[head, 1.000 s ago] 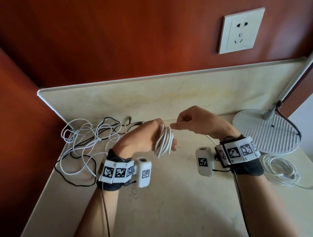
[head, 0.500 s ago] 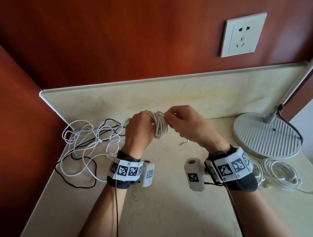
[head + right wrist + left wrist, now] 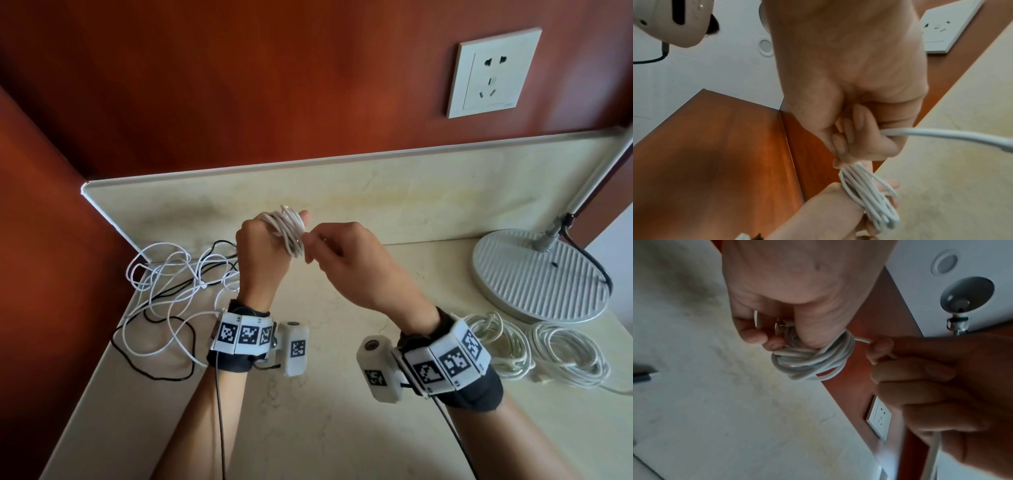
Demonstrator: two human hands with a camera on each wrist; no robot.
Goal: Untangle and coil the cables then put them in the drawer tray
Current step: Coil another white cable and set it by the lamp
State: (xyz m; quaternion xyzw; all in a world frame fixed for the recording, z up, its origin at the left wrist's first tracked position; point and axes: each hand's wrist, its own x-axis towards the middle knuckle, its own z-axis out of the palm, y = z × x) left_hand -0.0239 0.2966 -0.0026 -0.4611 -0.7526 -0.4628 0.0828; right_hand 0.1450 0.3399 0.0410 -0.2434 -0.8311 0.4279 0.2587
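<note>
My left hand (image 3: 263, 253) is raised above the counter with a white cable coil (image 3: 287, 228) wound round its fingers; its curled fingers (image 3: 754, 335) hold the loops (image 3: 812, 363). My right hand (image 3: 339, 253) is just right of the coil and pinches the cable's loose end (image 3: 865, 340) between thumb and forefinger. In the right wrist view the loose end (image 3: 941, 132) runs out of my right fist, and the coil (image 3: 869, 196) sits on the left hand below. A tangle of white and black cables (image 3: 171, 294) lies at the counter's left. No drawer tray is in view.
Two coiled white cables (image 3: 500, 339) (image 3: 568, 353) lie on the counter at the right, in front of a round ribbed lamp base (image 3: 537, 274). A wall socket (image 3: 493, 73) is above the backsplash. A red-brown wall borders the counter on the left.
Both hands have risen and moved together. The left hand has turned so its back faces me, and the right hand has carried the cable end round the coil to its right side.
</note>
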